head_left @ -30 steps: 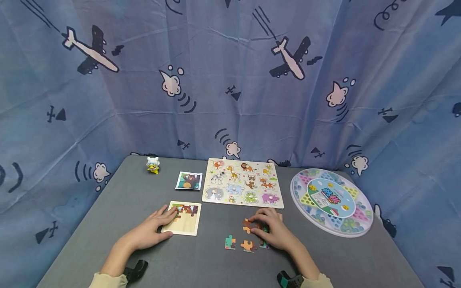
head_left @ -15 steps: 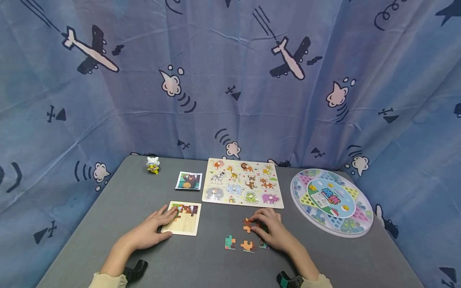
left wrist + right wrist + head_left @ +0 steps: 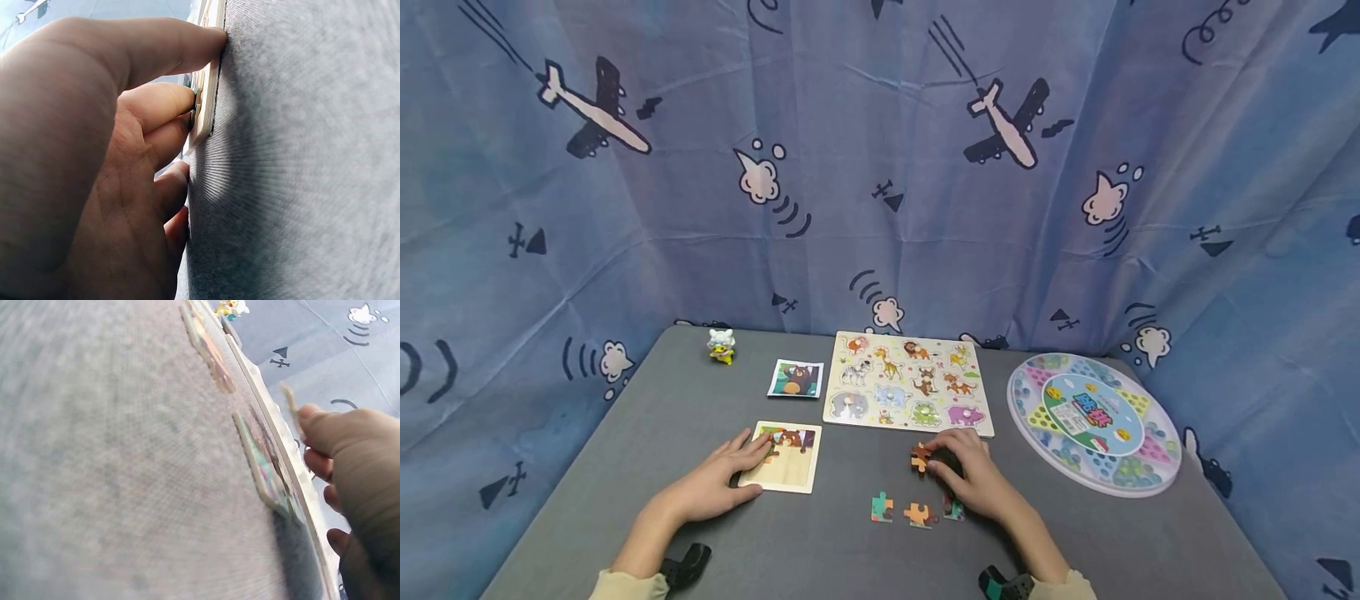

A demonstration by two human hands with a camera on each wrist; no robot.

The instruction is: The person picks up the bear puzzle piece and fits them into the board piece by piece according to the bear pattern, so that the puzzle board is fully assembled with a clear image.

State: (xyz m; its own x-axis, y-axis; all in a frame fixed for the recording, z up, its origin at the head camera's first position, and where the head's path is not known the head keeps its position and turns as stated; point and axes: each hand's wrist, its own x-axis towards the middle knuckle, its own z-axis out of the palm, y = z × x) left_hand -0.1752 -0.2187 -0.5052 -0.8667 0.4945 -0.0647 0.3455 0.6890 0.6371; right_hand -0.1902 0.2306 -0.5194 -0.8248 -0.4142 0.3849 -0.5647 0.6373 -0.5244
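Nearby, loose puzzle pieces [image 3: 919, 514] lay flat on the table [image 3: 820, 554], presumably spread for easy picking. The left hand [image 3: 721, 477], thumb and fingers apart, rested on the left side of the partly filled wooden tray [image 3: 787, 477], likely to steady it. Slightly farther, the right hand [image 3: 972, 477] pinched a brown piece [image 3: 919, 458] above the table. Beyond, the bear card [image 3: 796, 380] lay face up, perhaps for easy viewing.

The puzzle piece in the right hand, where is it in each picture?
Head: lower half, just right of centre, puzzle piece pinched by the right hand.
Left wrist: not in it.
Right wrist: upper right, blurry, edge-on at the fingertips.
Shared landmark: the blue curtain.
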